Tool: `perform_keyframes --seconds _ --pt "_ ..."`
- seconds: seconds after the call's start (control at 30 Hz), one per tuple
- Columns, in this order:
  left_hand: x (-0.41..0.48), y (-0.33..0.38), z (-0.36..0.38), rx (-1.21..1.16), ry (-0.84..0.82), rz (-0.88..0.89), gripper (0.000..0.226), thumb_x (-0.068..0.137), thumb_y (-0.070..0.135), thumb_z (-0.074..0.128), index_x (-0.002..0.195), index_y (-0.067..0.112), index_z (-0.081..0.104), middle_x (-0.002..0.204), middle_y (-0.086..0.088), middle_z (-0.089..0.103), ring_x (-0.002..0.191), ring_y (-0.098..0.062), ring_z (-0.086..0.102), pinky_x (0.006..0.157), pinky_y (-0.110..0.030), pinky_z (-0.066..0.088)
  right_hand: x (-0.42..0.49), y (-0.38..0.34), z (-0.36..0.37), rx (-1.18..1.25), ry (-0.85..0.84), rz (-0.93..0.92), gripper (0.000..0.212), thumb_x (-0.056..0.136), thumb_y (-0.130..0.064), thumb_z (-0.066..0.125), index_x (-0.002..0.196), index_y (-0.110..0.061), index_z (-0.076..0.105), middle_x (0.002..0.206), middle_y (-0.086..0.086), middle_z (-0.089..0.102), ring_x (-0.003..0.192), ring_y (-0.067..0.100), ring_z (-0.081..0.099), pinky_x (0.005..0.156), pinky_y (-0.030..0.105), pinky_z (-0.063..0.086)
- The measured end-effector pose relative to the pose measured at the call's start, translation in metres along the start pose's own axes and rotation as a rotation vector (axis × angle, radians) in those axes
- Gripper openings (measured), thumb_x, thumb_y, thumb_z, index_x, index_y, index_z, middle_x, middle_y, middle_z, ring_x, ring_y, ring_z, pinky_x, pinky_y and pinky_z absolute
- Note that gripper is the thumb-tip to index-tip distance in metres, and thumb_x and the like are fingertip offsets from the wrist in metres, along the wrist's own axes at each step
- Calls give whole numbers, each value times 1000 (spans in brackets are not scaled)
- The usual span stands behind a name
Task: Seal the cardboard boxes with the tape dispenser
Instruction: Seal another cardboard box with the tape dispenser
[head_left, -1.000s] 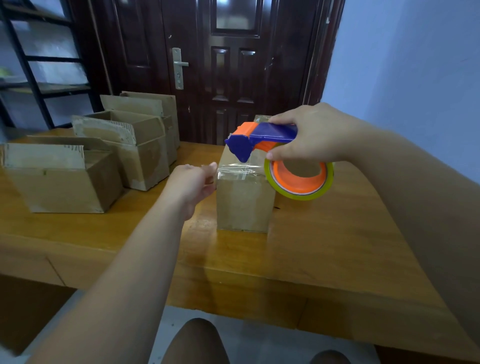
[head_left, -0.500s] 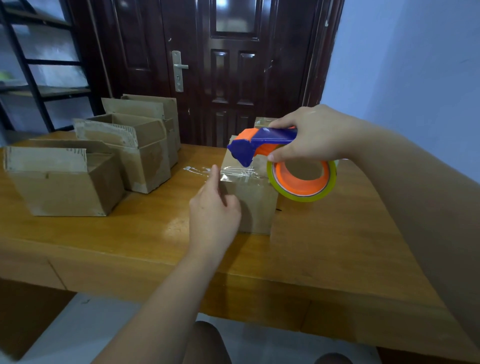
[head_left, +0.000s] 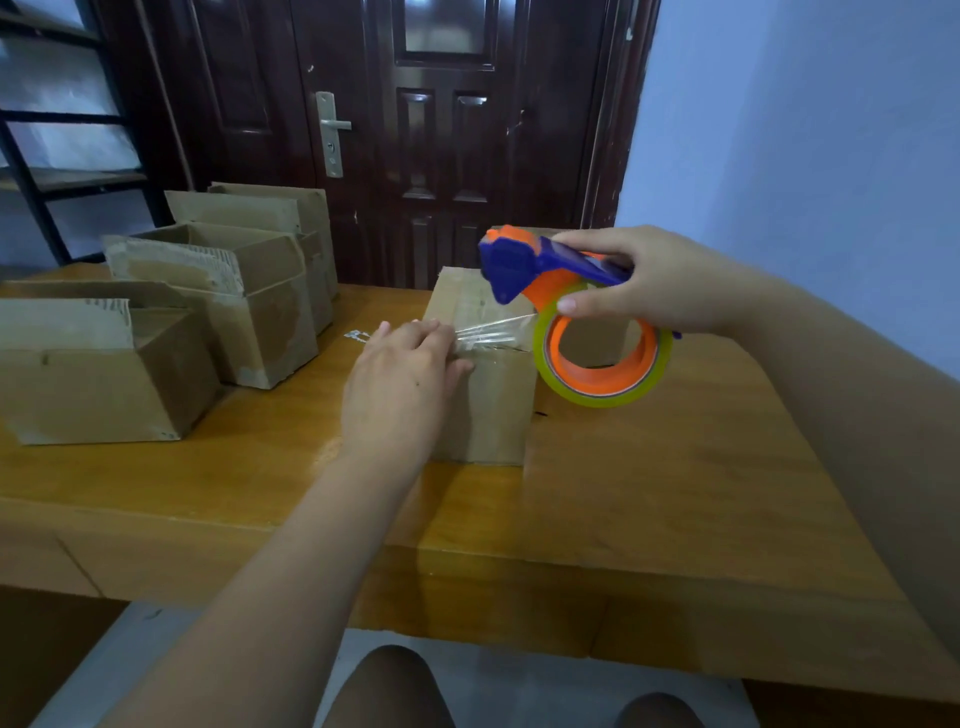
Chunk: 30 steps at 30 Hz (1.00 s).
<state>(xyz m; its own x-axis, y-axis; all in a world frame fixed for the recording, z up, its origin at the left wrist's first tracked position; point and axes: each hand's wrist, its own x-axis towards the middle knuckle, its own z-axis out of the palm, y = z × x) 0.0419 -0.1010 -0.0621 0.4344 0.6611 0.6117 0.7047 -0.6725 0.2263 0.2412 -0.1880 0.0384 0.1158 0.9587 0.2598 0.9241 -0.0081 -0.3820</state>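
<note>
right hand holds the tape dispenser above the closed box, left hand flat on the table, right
No: the head view shows the left hand on the closed box, fingers on the tape strip, not on the table. The right hand does hold the tape dispenser above it.

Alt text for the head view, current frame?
A right hand holds a blue-and-orange tape dispenser over a closed box on a wooden table, clear tape stretched from it to the left hand, whose fingers press it onto the box top. Open boxes stand to the left, before a dark door.
</note>
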Motion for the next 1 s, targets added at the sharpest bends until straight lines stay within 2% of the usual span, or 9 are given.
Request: perform_keyframes --seconds 0.13,0.3,0.43,0.53,0.63,0.73,0.83,0.93,1.0 --pt "-5 -5 4 12 -4 -1 41 99 31 44 137 18 48 141 -4 49 131 -21 43 101 -38 42 -11 16 9 150 27 -99 82 67 -59 66 142 -33 42 132 -16 53 115 5 53 92 21 43" --pt "-5 -8 10 69 -27 4 47 96 15 55 142 16 43 144 -6 46 134 -22 40 98 -39 45 -14 34 21 185 38 -76 85 65 -56 68 142 -33 40 121 -18 57 107 7 57 88 24 47" --pt "-5 -9 9 81 -18 28 46 95 10 56 139 13 46 140 -9 49 131 -25 44 95 -42 46 -13 42 25 280 49 -81 84 68 -52 70 144 -33 39 117 -29 56 101 -10 56 78 7 42" --pt "-4 -9 8 109 -18 63 49 93 9 56 141 11 43 142 -11 47 132 -27 42 95 -43 46 -14 46 28 307 37 -68 85 68 -51 71 145 -35 37 124 -24 56 108 -7 55 83 11 44" --pt "-3 -6 8 141 -32 62 52 94 13 56 143 11 38 143 -11 44 132 -27 41 99 -40 44 -17 50 38 347 56 -75 81 68 -49 71 141 -38 38 133 -13 53 119 5 52 95 25 44" --pt "-6 3 8 225 -35 91 51 92 25 57 139 14 39 134 -13 48 122 -27 47 100 -37 42 -20 47 43 359 84 -94 72 68 -51 69 133 -46 37 129 -23 51 118 -1 50 94 21 42" --pt "-1 9 8 352 -14 159 50 88 42 58 133 25 43 124 -13 51 113 -29 53 108 -47 30 -21 42 42 358 95 -100 67 70 -50 69 129 -50 38 124 -26 52 116 1 51 94 23 44" --pt "12 14 7 218 16 204 40 88 42 58 119 17 60 124 -9 53 102 -26 58 90 -41 46 -21 37 45 340 108 -121 60 70 -52 68 122 -55 39 121 -24 53 116 7 52 96 29 46" --pt "17 14 11 162 -43 248 42 91 41 54 128 20 54 132 -3 52 106 -24 58 78 -37 51 -20 34 46 321 125 -132 63 69 -53 68 125 -49 39 122 -20 55 114 8 54 94 27 46"
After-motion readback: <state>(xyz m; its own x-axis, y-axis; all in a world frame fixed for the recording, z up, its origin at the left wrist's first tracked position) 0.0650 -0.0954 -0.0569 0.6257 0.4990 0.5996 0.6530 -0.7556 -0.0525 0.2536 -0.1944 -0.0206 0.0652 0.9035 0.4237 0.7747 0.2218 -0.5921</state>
